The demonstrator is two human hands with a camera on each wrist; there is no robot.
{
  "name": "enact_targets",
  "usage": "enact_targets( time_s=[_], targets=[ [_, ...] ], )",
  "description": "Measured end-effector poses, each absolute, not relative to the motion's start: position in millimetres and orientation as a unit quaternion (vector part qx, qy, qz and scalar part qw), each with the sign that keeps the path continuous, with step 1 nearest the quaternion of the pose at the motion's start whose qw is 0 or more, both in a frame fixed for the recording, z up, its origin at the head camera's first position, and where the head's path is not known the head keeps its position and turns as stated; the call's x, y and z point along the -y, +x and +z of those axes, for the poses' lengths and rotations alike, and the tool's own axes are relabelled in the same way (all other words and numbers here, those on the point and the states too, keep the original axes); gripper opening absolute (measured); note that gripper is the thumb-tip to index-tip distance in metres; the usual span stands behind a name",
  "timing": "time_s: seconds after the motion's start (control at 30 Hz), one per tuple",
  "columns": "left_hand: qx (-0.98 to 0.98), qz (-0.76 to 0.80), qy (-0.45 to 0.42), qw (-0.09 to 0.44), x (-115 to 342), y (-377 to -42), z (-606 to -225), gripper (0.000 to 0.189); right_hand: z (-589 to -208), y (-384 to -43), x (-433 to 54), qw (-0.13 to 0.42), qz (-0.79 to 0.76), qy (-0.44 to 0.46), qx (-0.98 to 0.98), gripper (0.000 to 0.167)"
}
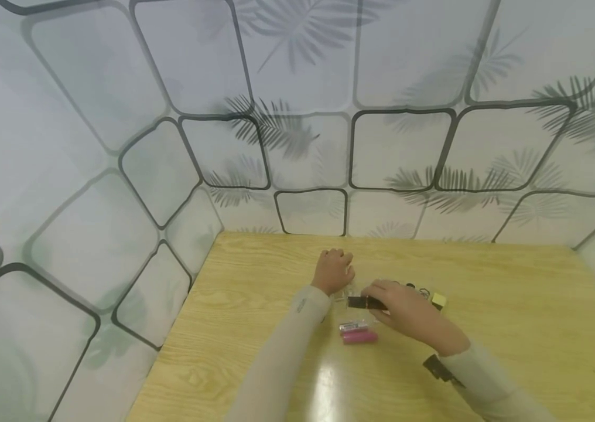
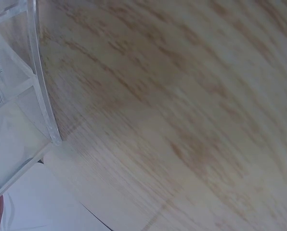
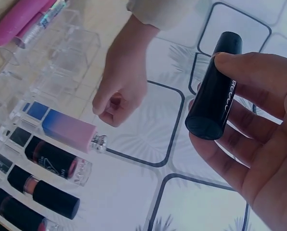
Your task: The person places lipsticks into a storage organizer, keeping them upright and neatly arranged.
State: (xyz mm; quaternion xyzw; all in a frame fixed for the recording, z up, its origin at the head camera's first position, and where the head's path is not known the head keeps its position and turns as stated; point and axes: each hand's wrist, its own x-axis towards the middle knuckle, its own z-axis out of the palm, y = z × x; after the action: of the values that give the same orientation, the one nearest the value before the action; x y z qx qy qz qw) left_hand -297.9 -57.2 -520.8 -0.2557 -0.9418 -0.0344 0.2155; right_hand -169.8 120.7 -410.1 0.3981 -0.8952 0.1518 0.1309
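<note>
My right hand (image 1: 405,308) grips a black lipstick tube (image 3: 213,91) between thumb and fingers, with white lettering along its side. In the right wrist view the tube is tilted, apart from the clear acrylic lipstick holder (image 3: 61,72). My left hand (image 3: 122,91) is beside the holder, its fingers loosely curled with nothing seen in them. A blue-to-pink lipstick (image 3: 69,127) and several black lipsticks (image 3: 54,195) stick out of the holder's slots. At the left wrist view's lower left, a fingertip appears near the edge of the clear holder (image 2: 47,106); whether it touches cannot be told.
A pink tube (image 1: 359,337) and a silvery tube (image 1: 353,326) lie side by side at the holder's near end. Beyond my right hand are a small yellow block (image 1: 438,300) and dark lipstick ends. The wooden table (image 1: 224,328) meets a patterned wall (image 1: 308,211) behind.
</note>
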Motion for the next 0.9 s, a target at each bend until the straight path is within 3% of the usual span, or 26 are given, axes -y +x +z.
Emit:
enact_targets(
  time_s=[0.9],
  targets=[
    [0.951,-0.02,-0.248,0.186,55.4,-297.9,-515.3,0.017,-410.5,-171.0,-125.4,0.112,0.437,0.343,0.824,0.028]
  ],
)
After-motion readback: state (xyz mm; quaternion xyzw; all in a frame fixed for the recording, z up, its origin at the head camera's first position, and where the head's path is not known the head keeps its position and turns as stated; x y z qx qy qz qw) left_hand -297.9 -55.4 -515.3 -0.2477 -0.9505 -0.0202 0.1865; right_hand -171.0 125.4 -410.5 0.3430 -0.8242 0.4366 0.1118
